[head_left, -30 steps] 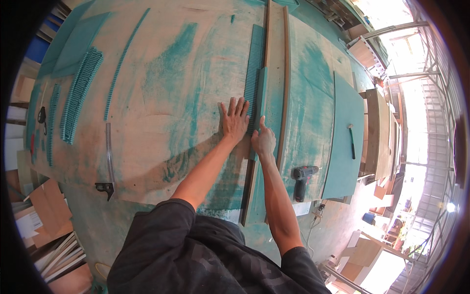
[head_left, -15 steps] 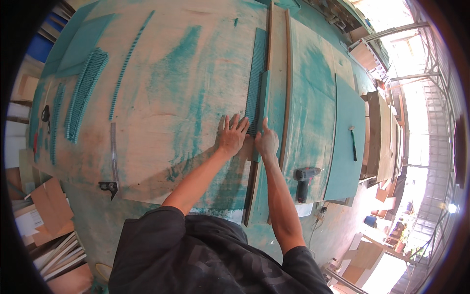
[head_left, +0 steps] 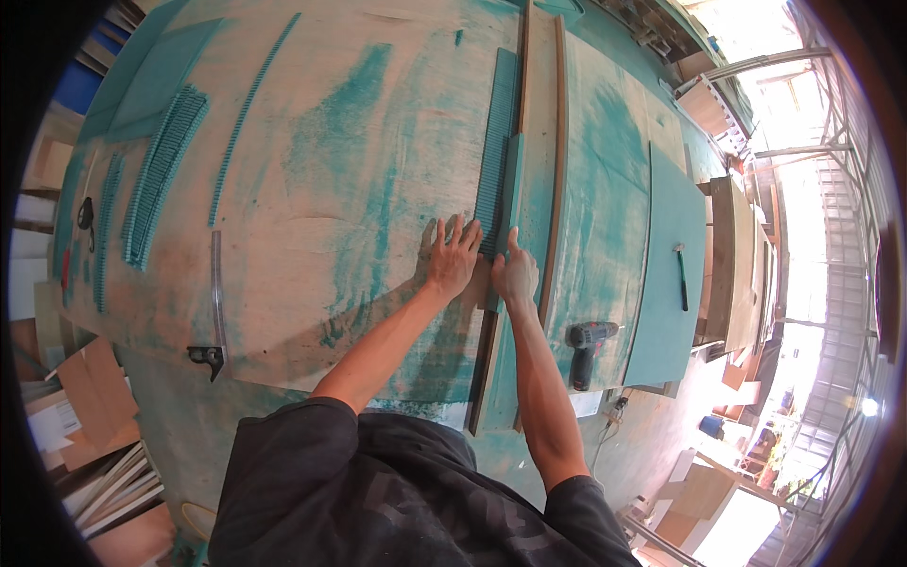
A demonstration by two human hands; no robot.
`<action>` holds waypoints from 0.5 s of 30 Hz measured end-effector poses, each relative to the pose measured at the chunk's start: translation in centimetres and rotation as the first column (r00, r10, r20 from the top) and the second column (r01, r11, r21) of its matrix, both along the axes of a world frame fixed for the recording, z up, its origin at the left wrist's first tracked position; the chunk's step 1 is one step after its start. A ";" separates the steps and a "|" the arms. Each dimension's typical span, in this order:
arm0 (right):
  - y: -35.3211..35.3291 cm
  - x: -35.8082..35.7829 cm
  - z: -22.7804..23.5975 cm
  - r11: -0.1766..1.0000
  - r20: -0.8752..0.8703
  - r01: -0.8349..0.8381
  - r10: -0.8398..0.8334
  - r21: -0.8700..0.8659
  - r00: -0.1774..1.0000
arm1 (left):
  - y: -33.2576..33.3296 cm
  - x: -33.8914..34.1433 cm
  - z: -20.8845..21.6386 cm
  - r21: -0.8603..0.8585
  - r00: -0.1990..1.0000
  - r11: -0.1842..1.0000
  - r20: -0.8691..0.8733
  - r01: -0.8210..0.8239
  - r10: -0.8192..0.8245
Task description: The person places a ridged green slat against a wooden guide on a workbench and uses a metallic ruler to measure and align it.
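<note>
A long ribbed teal strip lies against a wooden rail on the table. My left hand rests flat beside it, fingers spread, their tips touching the strip's near part. A narrow smooth teal bar lies along the strip's right side. My right hand is closed over the near part of this bar, with the index finger stretched forward along it and the thumb on its left side. The other fingers are curled and partly hidden.
On the left lie a bundle of ribbed teal strips, a thin ribbed strip and a combination square. To the right are a second wooden rail, a cordless drill and a hammer on a teal board.
The view has shifted slightly. Both hands stay in nearly the same place on the strip and bar.
</note>
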State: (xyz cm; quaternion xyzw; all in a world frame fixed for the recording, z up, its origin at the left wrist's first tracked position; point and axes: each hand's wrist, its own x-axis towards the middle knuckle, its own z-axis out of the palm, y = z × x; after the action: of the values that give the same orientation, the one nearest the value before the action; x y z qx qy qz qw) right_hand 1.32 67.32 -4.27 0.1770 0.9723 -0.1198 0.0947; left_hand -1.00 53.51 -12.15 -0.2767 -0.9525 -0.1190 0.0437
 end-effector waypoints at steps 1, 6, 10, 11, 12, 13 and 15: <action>0.0 -0.1 0.1 1.000 0.002 0.002 -0.002 -0.006 1.000 | 0.0 -0.1 0.0 0.008 1.000 1.000 0.004 -0.002 0.002; 0.1 -0.7 0.3 1.000 0.011 0.005 -0.005 -0.003 1.000 | 0.1 -0.7 0.2 0.065 1.000 0.998 0.005 -0.007 0.007; 0.0 -1.3 0.6 1.000 0.000 0.006 -0.006 -0.018 1.000 | 0.2 -1.2 0.2 0.060 1.000 0.998 -0.003 -0.022 0.022; 0.0 -1.5 0.6 0.999 -0.003 0.015 -0.015 -0.031 1.000 | 0.3 -1.3 0.2 0.052 1.000 0.998 0.011 -0.024 0.023; 0.1 -1.6 0.6 0.999 -0.006 0.024 -0.025 -0.043 1.000 | 0.5 -1.4 0.3 0.045 0.999 0.999 0.025 -0.025 0.024; 0.2 -1.8 0.7 0.998 -0.010 0.033 -0.034 -0.055 0.999 | 0.5 -1.6 0.3 0.038 0.999 0.999 0.038 -0.026 0.024; 0.2 -2.0 0.5 0.998 -0.035 0.031 -0.033 -0.051 0.999 | 0.5 -1.8 0.3 0.036 0.999 0.999 0.028 -0.031 0.030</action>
State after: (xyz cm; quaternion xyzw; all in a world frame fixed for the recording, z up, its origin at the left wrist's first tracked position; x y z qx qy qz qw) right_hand -0.71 67.49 -3.76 0.1879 0.9675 -0.1492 0.0796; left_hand -2.82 54.00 -11.88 -0.2595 -0.9549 -0.1396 0.0373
